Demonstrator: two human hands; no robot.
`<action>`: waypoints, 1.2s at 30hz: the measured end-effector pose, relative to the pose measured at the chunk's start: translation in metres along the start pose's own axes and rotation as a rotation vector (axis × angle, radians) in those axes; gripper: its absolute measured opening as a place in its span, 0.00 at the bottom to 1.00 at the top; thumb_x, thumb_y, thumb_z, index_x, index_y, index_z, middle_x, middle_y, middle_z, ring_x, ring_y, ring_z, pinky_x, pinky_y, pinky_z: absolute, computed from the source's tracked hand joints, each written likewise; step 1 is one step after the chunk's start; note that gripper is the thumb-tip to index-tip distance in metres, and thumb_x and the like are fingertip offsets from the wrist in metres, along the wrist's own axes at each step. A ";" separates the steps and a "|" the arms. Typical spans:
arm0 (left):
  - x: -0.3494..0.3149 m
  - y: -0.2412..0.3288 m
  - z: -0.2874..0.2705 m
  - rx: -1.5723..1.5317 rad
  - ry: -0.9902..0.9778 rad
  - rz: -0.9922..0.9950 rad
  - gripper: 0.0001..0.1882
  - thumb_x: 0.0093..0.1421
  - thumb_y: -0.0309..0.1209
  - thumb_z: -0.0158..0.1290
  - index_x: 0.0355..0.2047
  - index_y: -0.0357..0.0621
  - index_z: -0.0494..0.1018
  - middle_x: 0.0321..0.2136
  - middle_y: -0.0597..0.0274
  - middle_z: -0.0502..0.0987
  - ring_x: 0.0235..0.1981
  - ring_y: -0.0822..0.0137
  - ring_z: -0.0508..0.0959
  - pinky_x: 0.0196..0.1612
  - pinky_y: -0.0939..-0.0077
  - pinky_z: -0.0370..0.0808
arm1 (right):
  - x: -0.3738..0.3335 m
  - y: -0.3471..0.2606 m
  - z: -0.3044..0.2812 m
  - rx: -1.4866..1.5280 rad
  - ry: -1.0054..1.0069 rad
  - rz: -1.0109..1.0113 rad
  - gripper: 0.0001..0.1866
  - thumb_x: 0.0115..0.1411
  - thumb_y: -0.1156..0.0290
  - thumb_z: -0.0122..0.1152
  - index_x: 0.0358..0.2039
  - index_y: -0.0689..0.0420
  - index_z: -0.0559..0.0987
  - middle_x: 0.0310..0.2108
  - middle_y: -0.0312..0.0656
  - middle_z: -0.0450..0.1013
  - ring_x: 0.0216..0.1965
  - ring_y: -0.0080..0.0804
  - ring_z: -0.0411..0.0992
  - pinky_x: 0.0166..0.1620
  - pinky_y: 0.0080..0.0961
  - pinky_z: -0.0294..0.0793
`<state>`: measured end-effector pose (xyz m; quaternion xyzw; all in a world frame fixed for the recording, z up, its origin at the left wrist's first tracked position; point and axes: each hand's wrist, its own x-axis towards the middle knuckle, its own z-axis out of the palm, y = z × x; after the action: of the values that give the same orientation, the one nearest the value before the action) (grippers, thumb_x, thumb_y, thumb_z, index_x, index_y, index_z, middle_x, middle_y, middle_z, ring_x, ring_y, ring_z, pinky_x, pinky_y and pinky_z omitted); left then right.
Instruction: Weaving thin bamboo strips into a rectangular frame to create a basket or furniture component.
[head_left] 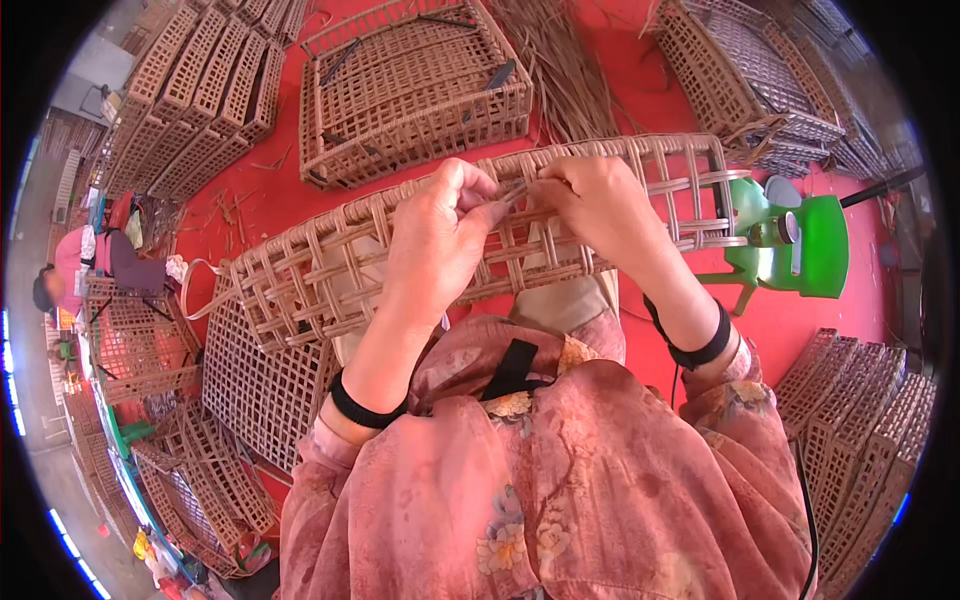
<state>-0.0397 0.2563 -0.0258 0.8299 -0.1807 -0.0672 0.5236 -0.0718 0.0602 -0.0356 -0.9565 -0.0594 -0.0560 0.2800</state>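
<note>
left hand point(440, 228) and right hand point(598, 205) pinch a strand point(514, 192) by the far edge of a woven panel point(335, 262); likely weaving, next calling for a snug pull.

Left hand point(437, 228), right hand point(603, 205) pinching strand point(513, 192) at woven panel point(345, 215); green stool point(824, 262) rightward.

Hands point(437, 235): two, the wearer's own
Black wristbands point(362, 405): two, one per wrist
Woven panel point(515, 272): one
Wicker basket point(415, 85) beyond the panel: one
Wicker stacks point(200, 95): three large ones; pieces within them overlap too much to count
Heap of loose strips point(565, 75): one
Green plastic seat point(822, 250): one
Jar point(768, 232): one
Other person point(72, 255): one clearly seen
</note>
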 end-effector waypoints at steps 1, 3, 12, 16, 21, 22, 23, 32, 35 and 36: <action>0.002 0.000 0.003 -0.005 -0.021 0.008 0.08 0.58 0.22 0.61 0.36 0.39 0.74 0.26 0.69 0.76 0.26 0.81 0.71 0.30 0.81 0.71 | -0.002 -0.004 -0.003 0.154 0.094 0.113 0.12 0.59 0.64 0.59 0.26 0.60 0.81 0.25 0.55 0.77 0.29 0.59 0.77 0.34 0.49 0.76; 0.007 0.002 0.010 -0.011 -0.046 0.017 0.08 0.58 0.22 0.62 0.36 0.39 0.74 0.28 0.68 0.76 0.25 0.80 0.72 0.30 0.80 0.71 | -0.006 -0.005 -0.008 0.107 0.211 0.073 0.11 0.59 0.65 0.61 0.27 0.60 0.81 0.24 0.53 0.77 0.27 0.53 0.77 0.32 0.44 0.76; 0.032 0.025 0.044 -0.191 -0.210 0.222 0.15 0.67 0.36 0.55 0.48 0.40 0.77 0.34 0.67 0.78 0.28 0.78 0.75 0.33 0.80 0.72 | -0.042 0.004 -0.077 0.300 0.552 0.255 0.06 0.63 0.71 0.64 0.35 0.60 0.83 0.17 0.36 0.72 0.19 0.14 0.68 0.23 0.20 0.66; 0.025 0.023 0.026 -0.130 -0.143 0.116 0.11 0.64 0.31 0.58 0.45 0.39 0.78 0.26 0.72 0.78 0.27 0.83 0.72 0.31 0.83 0.69 | -0.039 0.016 -0.065 0.364 0.369 0.304 0.11 0.65 0.66 0.61 0.36 0.62 0.82 0.17 0.45 0.72 0.19 0.30 0.71 0.25 0.30 0.68; 0.011 0.025 0.025 0.117 -0.020 0.079 0.11 0.61 0.27 0.61 0.42 0.39 0.75 0.23 0.71 0.78 0.26 0.80 0.72 0.33 0.82 0.71 | -0.031 0.035 -0.039 -0.088 0.119 0.128 0.12 0.64 0.65 0.55 0.33 0.59 0.83 0.23 0.55 0.75 0.30 0.58 0.75 0.33 0.49 0.73; 0.014 0.029 0.029 0.069 -0.033 0.040 0.09 0.60 0.26 0.61 0.40 0.40 0.75 0.23 0.68 0.77 0.26 0.79 0.73 0.34 0.80 0.73 | -0.029 0.041 -0.034 -0.093 0.080 0.080 0.12 0.62 0.65 0.56 0.31 0.58 0.83 0.23 0.55 0.75 0.30 0.58 0.76 0.34 0.51 0.74; 0.018 0.027 0.032 0.071 -0.033 0.044 0.09 0.60 0.26 0.61 0.40 0.40 0.75 0.23 0.68 0.77 0.26 0.79 0.73 0.34 0.80 0.73 | -0.024 0.047 -0.032 -0.093 0.085 0.080 0.12 0.62 0.65 0.56 0.31 0.58 0.83 0.23 0.55 0.75 0.30 0.58 0.76 0.34 0.51 0.74; 0.028 0.015 0.056 0.155 -0.113 0.217 0.07 0.61 0.26 0.60 0.39 0.40 0.75 0.28 0.66 0.78 0.27 0.76 0.75 0.35 0.78 0.74 | -0.025 0.049 -0.049 0.167 0.180 0.182 0.10 0.60 0.66 0.59 0.31 0.57 0.84 0.23 0.51 0.76 0.27 0.52 0.76 0.32 0.42 0.75; 0.035 0.040 0.062 0.193 -0.002 0.429 0.07 0.63 0.27 0.58 0.41 0.41 0.76 0.31 0.65 0.78 0.28 0.75 0.75 0.35 0.78 0.74 | -0.042 0.049 -0.075 0.116 0.532 0.201 0.08 0.60 0.68 0.62 0.32 0.60 0.83 0.21 0.49 0.76 0.22 0.43 0.77 0.27 0.36 0.73; 0.034 0.045 0.067 0.190 -0.003 0.428 0.07 0.63 0.27 0.58 0.41 0.41 0.76 0.31 0.65 0.78 0.28 0.75 0.75 0.35 0.78 0.74 | -0.051 0.044 -0.093 0.132 0.501 0.242 0.08 0.61 0.69 0.62 0.33 0.60 0.83 0.19 0.48 0.75 0.20 0.40 0.75 0.26 0.33 0.72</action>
<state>-0.0385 0.1692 -0.0123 0.8181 -0.3590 0.0617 0.4450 -0.1225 -0.0312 0.0119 -0.8927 0.1229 -0.2529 0.3523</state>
